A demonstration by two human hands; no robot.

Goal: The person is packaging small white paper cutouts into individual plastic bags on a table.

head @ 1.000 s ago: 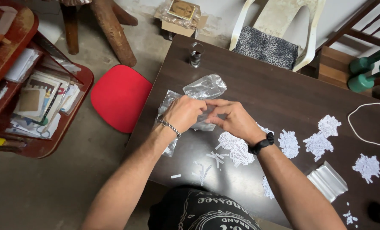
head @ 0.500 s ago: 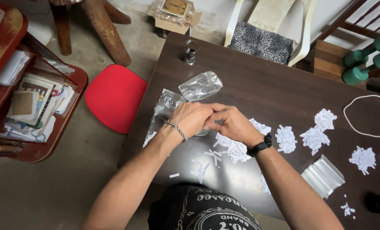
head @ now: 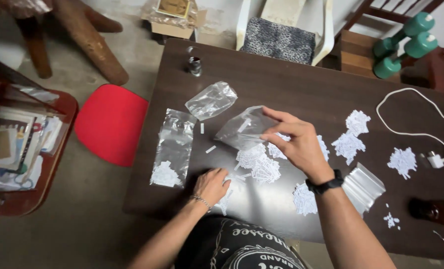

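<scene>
My right hand (head: 296, 142) holds a clear plastic bag (head: 243, 128) by its mouth above the dark brown table (head: 292, 84). My left hand (head: 211, 185) rests low on the table near its front edge, fingers on a small white paper cut-out (head: 228, 192). A pile of white paper cut-outs (head: 258, 163) lies between the two hands. To the left lies a flat clear bag with white cut-outs inside (head: 171, 149), and a crumpled empty clear bag (head: 211, 99) sits behind it.
More white cut-outs (head: 350, 135) lie to the right, with a stack of clear bags (head: 363, 185), a white cable and charger (head: 431, 149) and a small glass jar (head: 195, 65). A red stool (head: 110, 122), a shelf of papers (head: 17, 144), green dumbbells (head: 401, 47) stand around.
My hands have separated: the right kept the clear bag and lifted it rightward, the left dropped to the cut-outs near the table's front edge. The view shifted too.
</scene>
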